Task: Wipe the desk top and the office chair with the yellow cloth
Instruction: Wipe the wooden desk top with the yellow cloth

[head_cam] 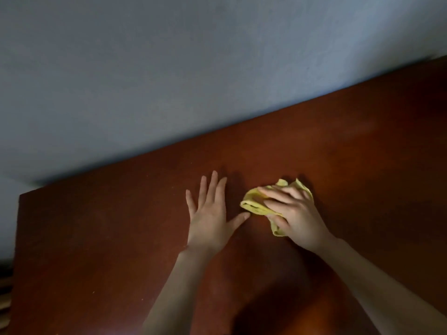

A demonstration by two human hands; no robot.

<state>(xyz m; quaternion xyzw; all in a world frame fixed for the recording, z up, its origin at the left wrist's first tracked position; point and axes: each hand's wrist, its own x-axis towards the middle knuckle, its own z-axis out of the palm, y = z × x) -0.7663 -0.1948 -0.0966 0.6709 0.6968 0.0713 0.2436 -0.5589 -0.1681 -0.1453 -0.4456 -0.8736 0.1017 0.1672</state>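
The reddish-brown desk top [96, 238] fills the lower part of the view. A crumpled yellow cloth [254, 204] lies on it right of centre. My right hand [295, 213] lies on top of the cloth, fingers spread and pressing it onto the wood, the thumb at its near edge. My left hand [210, 213] rests flat on the bare desk just left of the cloth, fingers straight and apart, the thumb tip almost at the cloth. The office chair is out of sight.
A blue-grey wall [193, 81] rises directly behind the desk's far edge. The desk's left edge runs down at the far left, with a dim slatted thing [4, 298] beside it. A few pale specks dot the wood.
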